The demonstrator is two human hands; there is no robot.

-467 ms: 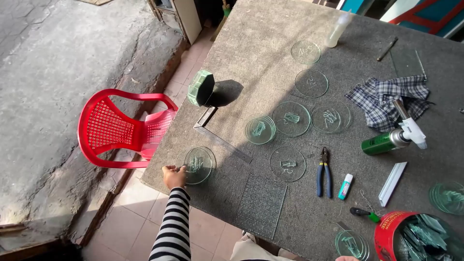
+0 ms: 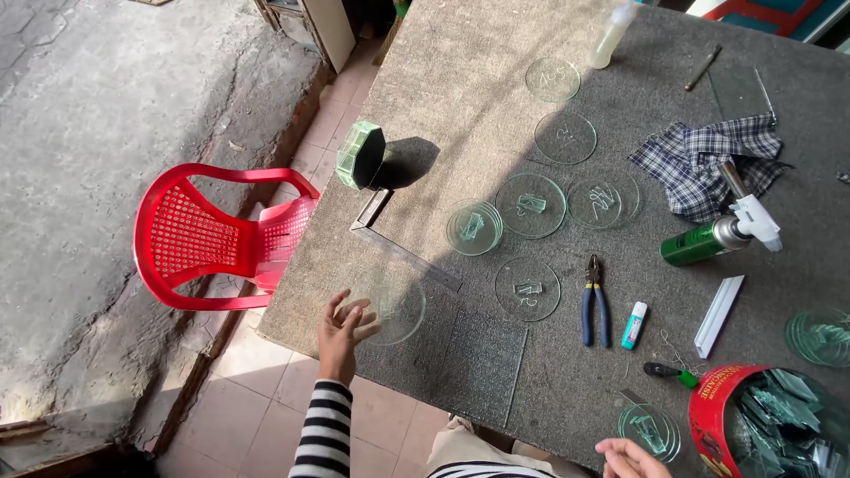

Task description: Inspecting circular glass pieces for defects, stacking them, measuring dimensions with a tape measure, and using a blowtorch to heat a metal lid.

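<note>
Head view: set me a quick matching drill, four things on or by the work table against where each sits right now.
Things:
1. pliers
2. red plastic chair
3. checked cloth
4. round glass disc

Places:
A. at the left hand's fingertips, near the table edge
B. on the floor left of the table
C. beside the small glue stick
D. behind the green spray can

Pairs: 1-C, 2-B, 3-D, 4-A

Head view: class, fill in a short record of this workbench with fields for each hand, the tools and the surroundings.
Left hand: open, fingers on round glass disc at table edge
Right hand: open, near small glass disc
Tools: blue-handled pliers, green gas torch, metal square
Surroundings: red plastic chair, checked cloth, red tin of glass offcuts
</note>
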